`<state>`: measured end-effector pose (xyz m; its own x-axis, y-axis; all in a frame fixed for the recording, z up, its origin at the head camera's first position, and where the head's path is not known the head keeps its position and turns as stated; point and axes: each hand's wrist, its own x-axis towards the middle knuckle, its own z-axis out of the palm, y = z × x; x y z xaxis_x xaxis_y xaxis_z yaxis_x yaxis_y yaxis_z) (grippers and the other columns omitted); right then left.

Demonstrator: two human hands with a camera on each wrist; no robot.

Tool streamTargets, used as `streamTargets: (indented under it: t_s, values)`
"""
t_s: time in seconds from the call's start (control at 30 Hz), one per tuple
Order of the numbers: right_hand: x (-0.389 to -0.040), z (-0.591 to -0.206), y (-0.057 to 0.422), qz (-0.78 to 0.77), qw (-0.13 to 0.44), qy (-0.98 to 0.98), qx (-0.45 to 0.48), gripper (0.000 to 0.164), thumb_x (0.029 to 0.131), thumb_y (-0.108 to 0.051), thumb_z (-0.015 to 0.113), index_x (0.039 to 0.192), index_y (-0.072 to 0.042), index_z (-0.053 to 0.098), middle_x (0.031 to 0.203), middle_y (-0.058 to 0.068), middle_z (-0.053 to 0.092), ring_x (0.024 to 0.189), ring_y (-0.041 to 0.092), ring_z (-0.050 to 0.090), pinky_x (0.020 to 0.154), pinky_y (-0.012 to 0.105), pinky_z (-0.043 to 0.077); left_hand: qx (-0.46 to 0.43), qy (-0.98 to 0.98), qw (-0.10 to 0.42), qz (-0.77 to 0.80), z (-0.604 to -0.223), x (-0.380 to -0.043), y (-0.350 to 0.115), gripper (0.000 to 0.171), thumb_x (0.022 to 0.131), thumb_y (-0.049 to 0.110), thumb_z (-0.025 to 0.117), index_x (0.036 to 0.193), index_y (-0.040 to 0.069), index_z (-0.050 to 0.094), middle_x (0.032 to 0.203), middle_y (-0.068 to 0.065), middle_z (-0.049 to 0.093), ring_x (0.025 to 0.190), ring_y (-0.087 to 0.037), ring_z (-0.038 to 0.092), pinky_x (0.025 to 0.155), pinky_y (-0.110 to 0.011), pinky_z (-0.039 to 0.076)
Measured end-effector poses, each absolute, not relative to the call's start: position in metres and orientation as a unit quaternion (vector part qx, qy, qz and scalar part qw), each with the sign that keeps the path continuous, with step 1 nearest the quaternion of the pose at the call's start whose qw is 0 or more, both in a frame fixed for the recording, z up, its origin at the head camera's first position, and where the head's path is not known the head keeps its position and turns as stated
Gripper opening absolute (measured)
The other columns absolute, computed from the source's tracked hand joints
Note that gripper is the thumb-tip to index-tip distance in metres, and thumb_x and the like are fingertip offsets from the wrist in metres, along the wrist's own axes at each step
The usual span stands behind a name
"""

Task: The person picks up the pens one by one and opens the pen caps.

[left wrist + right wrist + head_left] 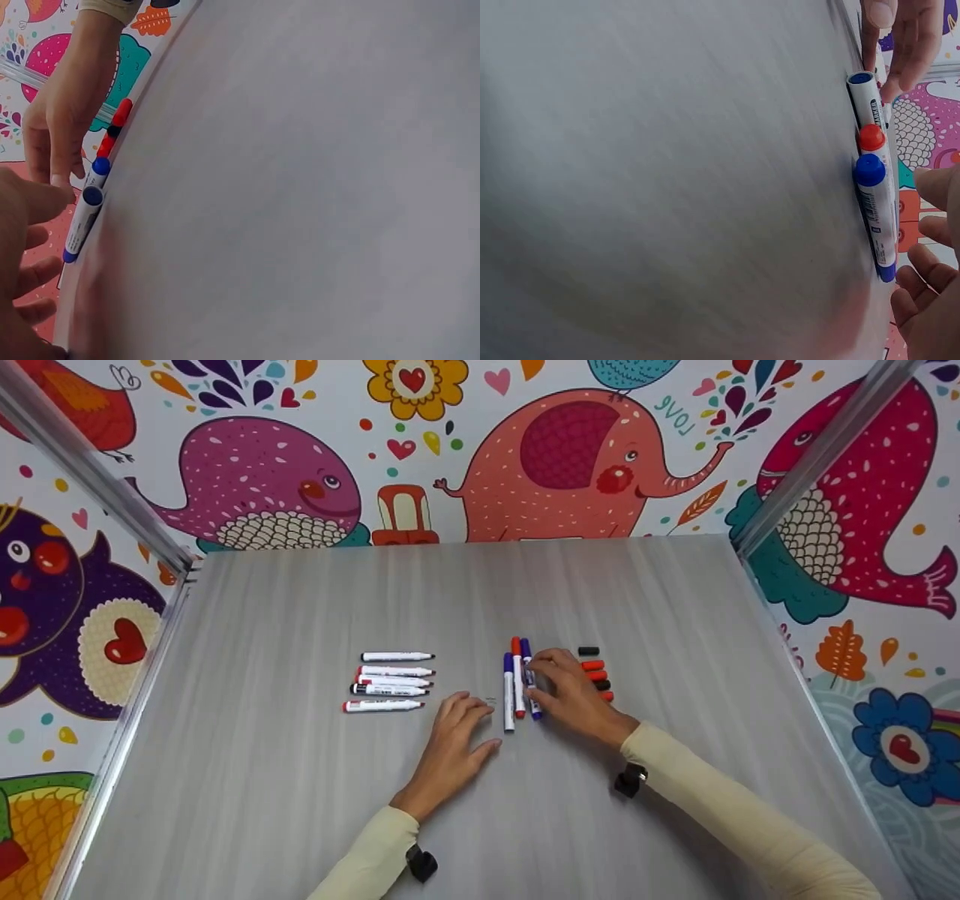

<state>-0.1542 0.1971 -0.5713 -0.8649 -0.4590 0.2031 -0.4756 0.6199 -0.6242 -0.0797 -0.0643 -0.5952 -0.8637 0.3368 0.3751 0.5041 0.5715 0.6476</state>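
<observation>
Three capped whiteboard markers lie side by side mid-table: a blue marker (509, 697) on the left, a red marker (518, 682) in the middle and another blue marker (877, 214) on the right. Over that right-hand blue marker is my right hand (574, 694), its fingers spread and loosely bent around it. In the right wrist view a gap shows between these fingers and the marker. My left hand (450, 750) is just left of the row, fingers relaxed and apart, holding nothing. The left wrist view shows both hands beside the markers.
Left of the hands, several uncapped markers (386, 706) lie in a stack of rows, tips pointing right. Several loose red and black caps (589, 651) lie right of my right hand, partly hidden by it. Patterned walls and metal rails border the grey table (300, 810).
</observation>
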Motion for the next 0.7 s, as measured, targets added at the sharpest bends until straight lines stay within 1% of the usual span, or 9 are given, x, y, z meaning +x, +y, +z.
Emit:
streamTargets:
  t_s: [0.23, 0.5, 0.7]
  values:
    - [-0.162, -0.572, 0.190, 0.352, 0.009, -0.900, 0.259, 0.046, 0.100, -0.018, 0.084, 0.140, 0.000, 0.070, 0.145, 0.017, 0.058, 0.136, 0.034, 0.053, 0.117, 0.051, 0.047, -0.235, -0.885, 0.100, -0.390, -0.596, -0.081, -0.057, 0.050, 0.090, 0.016, 0.093, 0.133, 0.001, 0.073, 0.137, -0.013, 0.067, 0.144, -0.041, 0.049, 0.121, -0.057, 0.038]
    - [-0.172, -0.572, 0.186, 0.351, 0.007, -0.898, 0.265, 0.050, 0.101, -0.020, 0.083, 0.144, 0.002, 0.067, 0.148, 0.021, 0.055, 0.141, 0.037, 0.049, 0.120, 0.055, 0.042, -0.229, -0.893, 0.103, -0.373, -0.598, -0.081, -0.047, 0.053, 0.089, 0.017, 0.094, 0.134, 0.001, 0.071, 0.136, -0.012, 0.064, 0.141, -0.038, 0.047, 0.120, -0.059, 0.038]
    - [-0.179, -0.574, 0.182, 0.331, 0.041, -0.899, 0.285, 0.049, 0.101, -0.023, 0.084, 0.141, 0.002, 0.070, 0.147, 0.021, 0.056, 0.140, 0.038, 0.045, 0.117, 0.059, 0.035, -0.226, -0.897, 0.109, -0.364, -0.598, -0.083, -0.040, 0.053, 0.087, 0.014, 0.094, 0.133, 0.000, 0.070, 0.135, -0.013, 0.063, 0.141, -0.040, 0.048, 0.121, -0.063, 0.033]
